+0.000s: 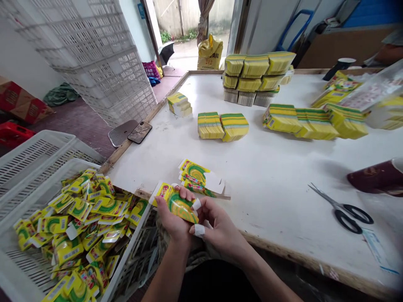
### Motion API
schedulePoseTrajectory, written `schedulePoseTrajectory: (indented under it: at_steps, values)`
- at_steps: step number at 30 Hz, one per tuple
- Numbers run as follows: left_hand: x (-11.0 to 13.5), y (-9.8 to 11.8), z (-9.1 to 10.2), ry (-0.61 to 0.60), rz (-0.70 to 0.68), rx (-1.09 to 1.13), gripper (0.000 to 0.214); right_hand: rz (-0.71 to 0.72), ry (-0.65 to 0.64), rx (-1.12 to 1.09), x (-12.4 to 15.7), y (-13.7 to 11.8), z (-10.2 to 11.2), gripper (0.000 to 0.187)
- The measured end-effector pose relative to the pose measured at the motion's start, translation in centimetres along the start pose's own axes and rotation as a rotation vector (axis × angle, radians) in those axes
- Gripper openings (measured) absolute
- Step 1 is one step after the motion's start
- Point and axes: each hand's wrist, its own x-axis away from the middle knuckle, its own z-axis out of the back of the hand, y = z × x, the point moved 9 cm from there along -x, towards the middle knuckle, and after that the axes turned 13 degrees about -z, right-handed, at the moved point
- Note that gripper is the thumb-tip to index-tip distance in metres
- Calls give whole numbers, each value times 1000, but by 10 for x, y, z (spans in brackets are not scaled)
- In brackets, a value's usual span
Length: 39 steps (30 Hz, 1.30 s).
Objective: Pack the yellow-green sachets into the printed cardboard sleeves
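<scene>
At table (283,180), left hand (175,226) palm-up, cupping packet (179,204) (yellow-green).

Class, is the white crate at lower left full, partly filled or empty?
Partly filled: yellow cartons lie in the crate, but bare slats show at its near left.

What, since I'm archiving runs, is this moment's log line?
left hand: holds yellow-green carton; right hand: at carton's end; scissors: on table

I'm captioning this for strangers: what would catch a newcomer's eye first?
Probably the white crate at lower left, heaped with yellow-and-green packs. Then the single pack in the left hand, the right hand at its end. Beyond, yellow stacks stand near the table's far edge.
</scene>
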Motion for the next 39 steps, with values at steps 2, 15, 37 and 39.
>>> schedulePoseTrajectory:
  at_steps: [2,15,37,39]
  values:
    - [0,3,6,-23,-34,-91,58,20,35,51,-3,1,5,34]
    - [-22,58,20,-375,-210,-671,56,598,450,802,20,-68,43,20]
    - [40,22,-19,-1044,-472,-1288,70,-194,-78,-363,-10,7,14,44]
    - [37,20,-20,-1050,-425,-1308,68,-127,-36,-261,-8,3,21,44]
